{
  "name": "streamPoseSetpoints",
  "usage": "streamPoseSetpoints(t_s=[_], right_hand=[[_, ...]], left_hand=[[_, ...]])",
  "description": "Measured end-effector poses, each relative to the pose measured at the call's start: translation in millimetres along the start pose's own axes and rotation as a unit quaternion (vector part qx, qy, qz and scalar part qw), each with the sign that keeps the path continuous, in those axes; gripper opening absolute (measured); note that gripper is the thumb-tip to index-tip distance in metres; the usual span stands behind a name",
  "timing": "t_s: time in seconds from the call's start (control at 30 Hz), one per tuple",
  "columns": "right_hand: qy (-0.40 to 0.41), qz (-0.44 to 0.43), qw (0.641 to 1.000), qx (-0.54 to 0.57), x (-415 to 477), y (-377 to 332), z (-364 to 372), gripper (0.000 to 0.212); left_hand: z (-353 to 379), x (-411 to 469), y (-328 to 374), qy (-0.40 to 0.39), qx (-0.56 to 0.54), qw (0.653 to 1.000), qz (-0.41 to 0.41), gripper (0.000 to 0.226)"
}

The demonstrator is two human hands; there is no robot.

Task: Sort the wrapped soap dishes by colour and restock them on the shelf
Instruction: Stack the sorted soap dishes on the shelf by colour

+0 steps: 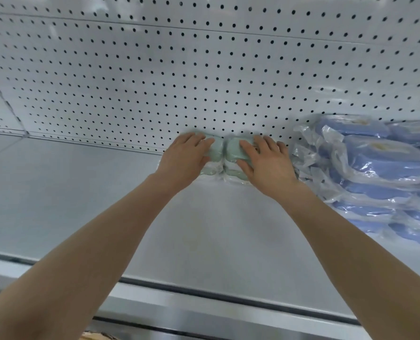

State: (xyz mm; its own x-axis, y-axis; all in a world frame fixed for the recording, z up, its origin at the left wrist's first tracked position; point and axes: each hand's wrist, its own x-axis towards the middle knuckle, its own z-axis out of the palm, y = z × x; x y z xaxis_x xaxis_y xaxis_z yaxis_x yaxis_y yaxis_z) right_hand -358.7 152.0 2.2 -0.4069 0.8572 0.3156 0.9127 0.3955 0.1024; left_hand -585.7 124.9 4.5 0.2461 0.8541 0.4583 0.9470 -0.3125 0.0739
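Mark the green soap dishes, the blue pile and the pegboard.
green soap dishes (232, 149): head view, top of the right-hand one.
blue pile (385, 165): head view, lid of a middle dish.
pegboard (204, 69): head view, middle of the panel.

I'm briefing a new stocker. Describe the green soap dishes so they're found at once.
Start at the white shelf, by its pegboard wall. Mid-shelf, the left hand and right hand rest on wrapped soap dishes: pale green, unlike the blue pile to their right.
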Motion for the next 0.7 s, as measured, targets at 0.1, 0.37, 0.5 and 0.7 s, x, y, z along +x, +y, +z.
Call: streamPoseSetpoints(t_s=[0.1,0.37,0.5,0.7], right_hand=[[0.015,-0.011,1.000,0.003,-15,0,-13,0.056],[0.075,-0.031,0.997,-0.017,-106,-6,-52,0.052],[0.100,-0.027,0.994,-0.033,-176,-3,-66,0.048],[0.132,0.017,0.990,-0.051,-306,9,-79,0.043]], left_hand=[[-13,-14,12,0.031,-0.009,0.999,0.015,0.041],[-46,-75,64,0.085,-0.006,0.993,0.077,0.037],[-57,-114,103,0.076,-0.019,0.991,0.109,0.038],[-58,-173,180,0.074,-0.068,0.981,0.168,0.035]])
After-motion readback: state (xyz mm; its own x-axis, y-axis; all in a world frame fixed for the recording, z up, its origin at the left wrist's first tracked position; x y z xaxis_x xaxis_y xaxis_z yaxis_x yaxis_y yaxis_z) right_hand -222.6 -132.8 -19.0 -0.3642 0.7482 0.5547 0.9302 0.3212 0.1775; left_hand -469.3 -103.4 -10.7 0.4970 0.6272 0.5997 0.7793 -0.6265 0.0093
